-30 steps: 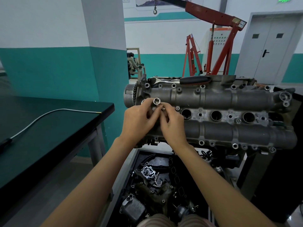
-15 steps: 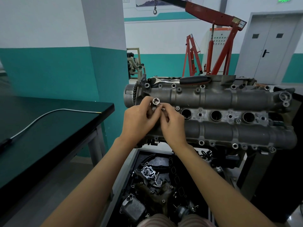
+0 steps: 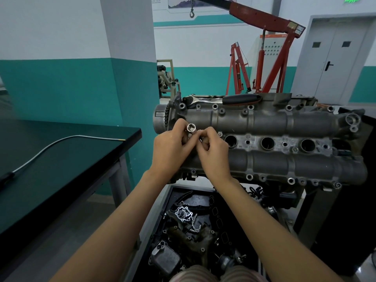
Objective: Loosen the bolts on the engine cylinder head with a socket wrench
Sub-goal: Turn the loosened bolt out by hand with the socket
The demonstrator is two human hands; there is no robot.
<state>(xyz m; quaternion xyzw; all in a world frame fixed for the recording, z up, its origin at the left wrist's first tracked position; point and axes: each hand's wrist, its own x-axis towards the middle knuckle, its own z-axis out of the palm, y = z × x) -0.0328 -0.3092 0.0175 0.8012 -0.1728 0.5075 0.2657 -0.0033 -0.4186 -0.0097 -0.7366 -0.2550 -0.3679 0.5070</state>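
Both hands meet over the left end of the cylinder head (image 3: 264, 123), which lies on its stand with its bolts facing up. The left hand (image 3: 168, 151) has its fingers (image 3: 180, 127) curled closed around a socket (image 3: 191, 127), open end tilted up toward the camera. The right hand (image 3: 213, 153) is pinched closed just beside it; its fingers (image 3: 203, 133) seem to hold or work something small against the socket's lower part, but what it is stays hidden.

The wrench (image 3: 223, 99) lies untouched along the far edge of the head, its black handle to the right and its chrome drive end to the left. No hand is near it.

So the step in hand looks like preparation: picking or fitting the socket, perhaps with an adapter, before any bolt is turned. The bolts along both rows appear seated, so the loosening itself seems not yet begun.

The next move likely calls for one hand to reach back for the wrench, press the socket squarely onto its drive, then seat it fully over a bolt head before pulling. A socket only half-seated could slip and round the bolt.

Below, a tray (image 3: 168, 198) holds loose engine parts; a dark worktop (image 3: 61, 159) stands to the left.
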